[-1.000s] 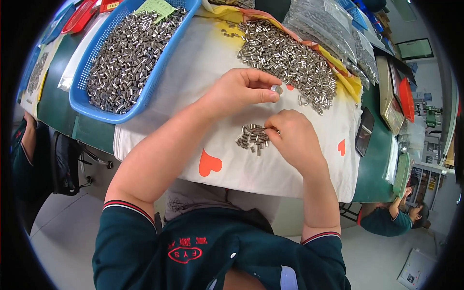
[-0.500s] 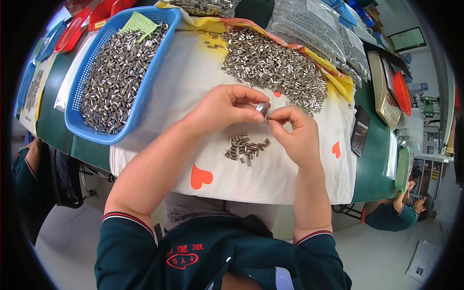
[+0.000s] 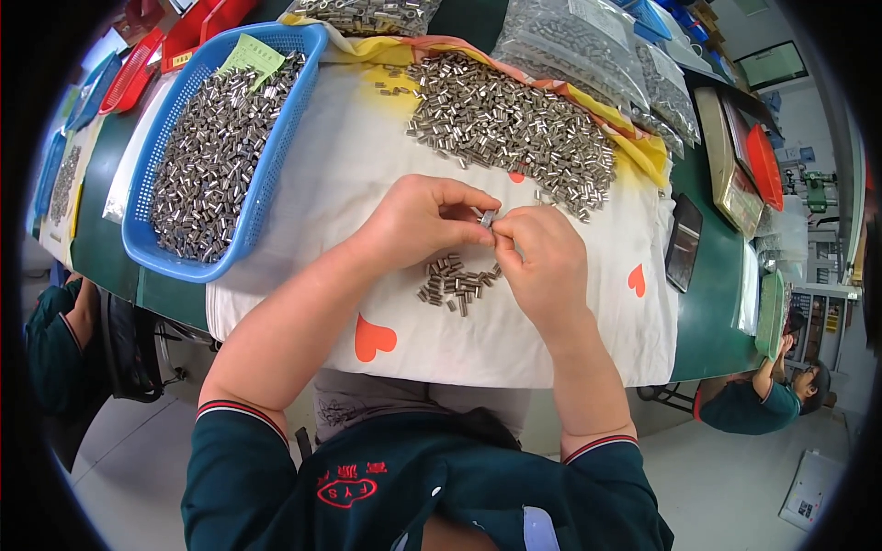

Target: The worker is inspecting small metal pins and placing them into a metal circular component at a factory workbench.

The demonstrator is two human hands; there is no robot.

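Both hands have drawn together since a second ago, when the left one sat higher near the big heap and the right rested by the small pile; now they meet above that pile. Between them is one small metal sleeve (image 3: 487,219), pinched at its left by the thumb and fingertips of the left hand (image 3: 424,223) and at its right by those of the right hand (image 3: 542,262). Each hand is closed narrowly on this one piece, lifted clear of the cloth.

Just below the hands lies a small pile of sleeves (image 3: 457,283), loose on the white cloth (image 3: 322,184) with its orange hearts, which covers the green bench (image 3: 101,248). Farther from the person, well apart from the hands, spreads the large heap of sleeves (image 3: 510,124). To the left a blue basket (image 3: 276,174) holds many more of the same parts, with a green slip at its far end. Clear bags of parts (image 3: 574,50) lie beyond the heap. On the right side of the bench sit a dark flat device (image 3: 684,243) and a red tray (image 3: 763,165).
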